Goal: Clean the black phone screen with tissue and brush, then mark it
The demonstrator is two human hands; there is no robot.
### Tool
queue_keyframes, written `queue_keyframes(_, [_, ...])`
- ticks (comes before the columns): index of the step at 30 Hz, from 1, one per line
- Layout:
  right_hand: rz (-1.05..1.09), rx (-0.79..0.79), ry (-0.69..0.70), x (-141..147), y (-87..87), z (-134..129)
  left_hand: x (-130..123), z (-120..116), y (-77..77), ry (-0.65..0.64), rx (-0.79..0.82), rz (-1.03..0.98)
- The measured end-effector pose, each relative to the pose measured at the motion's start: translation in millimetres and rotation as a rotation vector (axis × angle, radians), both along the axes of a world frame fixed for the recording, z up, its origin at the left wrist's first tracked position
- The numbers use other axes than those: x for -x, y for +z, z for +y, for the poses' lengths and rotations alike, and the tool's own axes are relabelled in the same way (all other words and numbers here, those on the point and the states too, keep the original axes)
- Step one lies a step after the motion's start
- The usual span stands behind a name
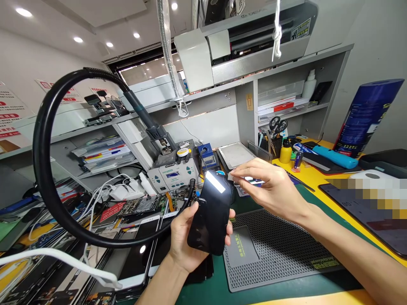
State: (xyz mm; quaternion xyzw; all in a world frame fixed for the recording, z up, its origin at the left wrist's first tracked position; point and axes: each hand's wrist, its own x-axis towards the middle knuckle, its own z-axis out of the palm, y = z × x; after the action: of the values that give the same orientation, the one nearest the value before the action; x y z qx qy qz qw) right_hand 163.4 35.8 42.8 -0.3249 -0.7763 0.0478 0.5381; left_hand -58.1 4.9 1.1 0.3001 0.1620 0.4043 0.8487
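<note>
A black phone (208, 224) with a glossy, light-reflecting face is tilted upright in my left hand (186, 239). My left thumb lies along its left edge and the fingertips wrap round its right edge. To the right of the phone's top edge is my right hand (270, 186), thumb and index finger pinched on a small pale piece (231, 176). What that piece is cannot be made out. Beneath and right of the phone, a grey perforated mat (273, 245) lies on a green work mat (248, 206).
A hot-air station (173, 173) stands behind the phone, its thick black hose (41, 169) looping at left. Several phones (140, 250) and circuit boards (143, 205) crowd the left. Another phone (359, 212), a yellow bottle (285, 153) and a blue can (365, 116) are at right.
</note>
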Motion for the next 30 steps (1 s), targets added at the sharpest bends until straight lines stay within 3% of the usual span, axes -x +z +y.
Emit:
queue_keyframes(6, [0.039, 0.284, -0.085, -5, 5.4, -2, 0, 1, 0.0, 0.01, 0.003, -0.014])
queue_keyframes(9, [0.141, 0.323, -0.092, -6, 7.8, -4, 0, 1, 1.0, 0.009, -0.005, -0.02])
queue_keyframes(13, [0.206, 0.271, -0.034, 0, 4.1, -4, 0, 0, 0.3, 0.004, -0.005, -0.023])
queue_keyframes(20, [0.027, -0.068, 0.022, 8, -9.4, -2, -1, 0, 1.9, 0.046, 0.001, -0.007])
queue_keyframes(30, [-0.097, -0.038, 0.202, 17, -15.9, -7, -4, 3, 8.5, 0.188, 0.037, 0.013])
